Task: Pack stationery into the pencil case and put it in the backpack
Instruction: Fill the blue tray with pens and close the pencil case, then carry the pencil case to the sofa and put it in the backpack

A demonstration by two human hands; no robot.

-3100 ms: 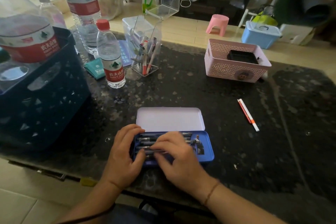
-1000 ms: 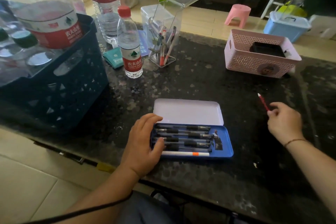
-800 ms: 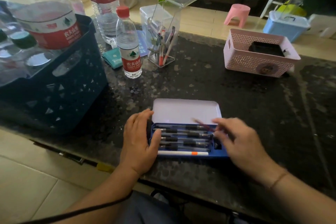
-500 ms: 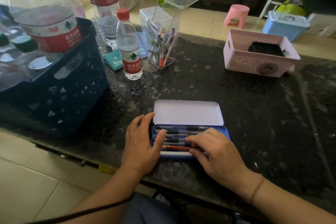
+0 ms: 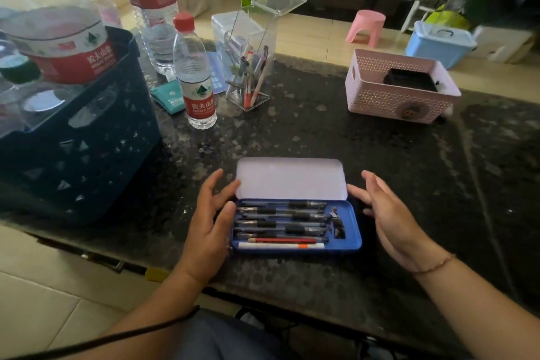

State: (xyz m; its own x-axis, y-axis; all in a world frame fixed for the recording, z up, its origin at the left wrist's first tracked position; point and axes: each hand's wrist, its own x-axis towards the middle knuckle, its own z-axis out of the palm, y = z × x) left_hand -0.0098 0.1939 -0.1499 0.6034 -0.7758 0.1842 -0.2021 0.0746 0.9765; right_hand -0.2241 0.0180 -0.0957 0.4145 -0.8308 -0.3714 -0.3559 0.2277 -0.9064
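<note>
Pencil case point(image 5: 296, 223) lies open on the table point(image 5: 380, 155), pens, red pencil and white pen inside. Left hand point(image 5: 209, 223) and right hand point(image 5: 388, 215) flank it, both open, empty. Packing looks finished; next, fold the lid point(image 5: 289, 178) shut.

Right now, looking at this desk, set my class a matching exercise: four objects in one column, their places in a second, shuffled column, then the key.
Objects
1. red pencil
2. small water bottle
3. pink basket
4. left hand

Places
A. far right of the tabletop
B. inside the open pencil case, near its front edge
C. at the case's left end
D. standing beside the clear pen holder

Pairs: 1-B, 2-D, 3-A, 4-C
</note>
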